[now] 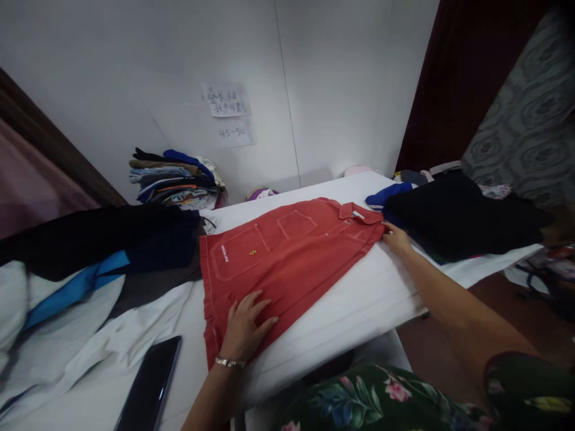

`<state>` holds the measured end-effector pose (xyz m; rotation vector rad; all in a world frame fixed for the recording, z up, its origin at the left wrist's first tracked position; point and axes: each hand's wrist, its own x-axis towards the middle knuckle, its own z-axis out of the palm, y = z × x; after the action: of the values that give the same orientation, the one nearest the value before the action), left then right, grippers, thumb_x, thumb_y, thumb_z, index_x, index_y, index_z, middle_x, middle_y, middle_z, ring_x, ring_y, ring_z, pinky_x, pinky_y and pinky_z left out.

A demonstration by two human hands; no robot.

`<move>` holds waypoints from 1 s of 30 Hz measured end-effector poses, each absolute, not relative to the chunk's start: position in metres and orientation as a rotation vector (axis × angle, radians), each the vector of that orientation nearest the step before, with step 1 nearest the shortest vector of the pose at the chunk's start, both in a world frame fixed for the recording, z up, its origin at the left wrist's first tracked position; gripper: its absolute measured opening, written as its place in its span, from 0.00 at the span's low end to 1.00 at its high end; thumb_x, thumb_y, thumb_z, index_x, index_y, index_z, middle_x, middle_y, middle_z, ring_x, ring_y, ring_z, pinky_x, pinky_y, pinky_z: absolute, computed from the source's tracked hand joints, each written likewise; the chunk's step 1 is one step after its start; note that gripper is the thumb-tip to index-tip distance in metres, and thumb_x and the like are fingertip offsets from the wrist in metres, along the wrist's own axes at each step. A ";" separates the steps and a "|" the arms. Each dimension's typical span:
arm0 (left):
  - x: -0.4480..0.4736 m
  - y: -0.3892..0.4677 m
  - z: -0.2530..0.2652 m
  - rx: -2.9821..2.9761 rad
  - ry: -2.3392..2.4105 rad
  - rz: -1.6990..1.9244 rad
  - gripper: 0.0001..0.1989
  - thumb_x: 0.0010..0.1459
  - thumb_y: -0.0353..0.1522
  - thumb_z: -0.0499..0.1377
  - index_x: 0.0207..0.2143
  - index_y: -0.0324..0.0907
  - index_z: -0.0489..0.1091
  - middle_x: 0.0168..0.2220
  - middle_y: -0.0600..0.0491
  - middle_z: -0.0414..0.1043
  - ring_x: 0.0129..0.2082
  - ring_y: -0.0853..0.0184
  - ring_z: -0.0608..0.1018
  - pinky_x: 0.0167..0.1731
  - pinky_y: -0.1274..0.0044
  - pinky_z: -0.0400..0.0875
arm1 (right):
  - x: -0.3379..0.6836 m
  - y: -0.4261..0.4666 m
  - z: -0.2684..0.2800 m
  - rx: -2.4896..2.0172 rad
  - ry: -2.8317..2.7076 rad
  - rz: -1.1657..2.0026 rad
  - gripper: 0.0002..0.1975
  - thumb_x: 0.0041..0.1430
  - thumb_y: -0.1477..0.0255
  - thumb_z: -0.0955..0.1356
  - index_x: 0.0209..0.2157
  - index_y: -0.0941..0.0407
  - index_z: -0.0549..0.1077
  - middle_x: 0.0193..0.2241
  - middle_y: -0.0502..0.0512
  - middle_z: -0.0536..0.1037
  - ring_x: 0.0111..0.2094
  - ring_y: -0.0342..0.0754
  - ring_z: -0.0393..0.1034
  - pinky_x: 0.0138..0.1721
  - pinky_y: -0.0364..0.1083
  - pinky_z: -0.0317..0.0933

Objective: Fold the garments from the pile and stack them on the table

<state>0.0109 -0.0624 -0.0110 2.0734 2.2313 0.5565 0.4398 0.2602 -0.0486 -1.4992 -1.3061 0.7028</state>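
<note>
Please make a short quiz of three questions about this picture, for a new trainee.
1. True or false: the left hand lies flat on the red shirt.
2. What does the right hand touch? A) the phone B) the shirt near its collar C) the pile of folded clothes
3. Fill in: the dark phone lies on the white table, to the ____ of the left hand.

Key: 1 true; 2 B; 3 left.
</note>
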 end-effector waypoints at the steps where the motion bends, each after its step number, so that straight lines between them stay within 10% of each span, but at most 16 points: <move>1: 0.012 -0.063 -0.011 2.078 2.227 0.546 0.16 0.54 0.40 0.62 0.45 0.48 0.74 0.55 0.49 0.70 0.56 0.55 0.70 0.57 0.53 0.58 | 0.441 0.263 -0.048 -1.500 -1.319 0.736 0.21 0.37 0.78 0.68 0.38 0.57 0.77 0.25 0.51 0.75 0.24 0.47 0.68 0.28 0.46 0.64; 30: 0.008 -0.072 0.002 2.226 2.090 0.565 0.14 0.63 0.39 0.49 0.34 0.47 0.73 0.42 0.50 0.75 0.46 0.59 0.76 0.49 0.64 0.72 | 0.437 0.294 -0.040 -1.716 -1.704 0.349 0.10 0.50 0.76 0.64 0.31 0.54 0.77 0.38 0.57 0.77 0.42 0.52 0.69 0.48 0.47 0.61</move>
<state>0.0079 -0.0725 0.0016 2.2260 2.0900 0.5645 0.4370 0.2941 -0.0402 -1.7164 -1.7040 0.3485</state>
